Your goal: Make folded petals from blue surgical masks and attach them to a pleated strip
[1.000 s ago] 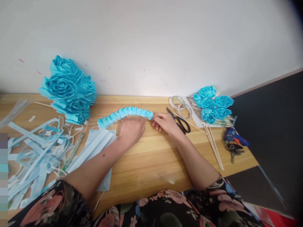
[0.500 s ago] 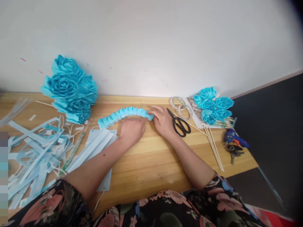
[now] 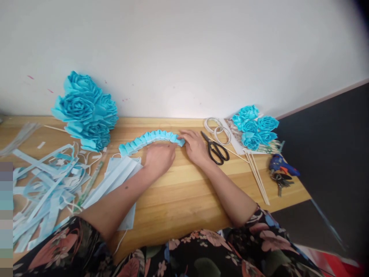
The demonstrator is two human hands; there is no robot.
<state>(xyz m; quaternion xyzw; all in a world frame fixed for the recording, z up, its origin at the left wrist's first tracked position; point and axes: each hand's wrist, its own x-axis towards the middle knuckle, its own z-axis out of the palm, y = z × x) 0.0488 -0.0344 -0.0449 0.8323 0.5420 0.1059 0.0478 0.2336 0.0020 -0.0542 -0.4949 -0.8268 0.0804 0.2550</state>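
Note:
A pleated light-blue strip [image 3: 145, 139] curves across the wooden table in an arc. At its right end my left hand [image 3: 160, 157] is closed, its fingertips pinching the lower edge. My right hand [image 3: 196, 147] has its fingers bent over the same end, gripping it from the other side. Under my left forearm lie flat blue face masks [image 3: 122, 175] with white ear loops. Black-handled scissors [image 3: 218, 151] rest just right of my right hand, points toward the wall.
Large blue fabric flowers [image 3: 86, 111] stand at the back left, above a heap of cut strips [image 3: 52, 188]. Tape rolls [image 3: 222, 135], smaller blue flowers [image 3: 250, 125], wooden sticks [image 3: 258, 179], a blue glue gun [image 3: 281, 164] and keys [image 3: 280, 184] lie on the right.
The view has shifted slightly, so things on the right appear a little further left. Both hands stay at the strip's right end with only tiny finger movement.

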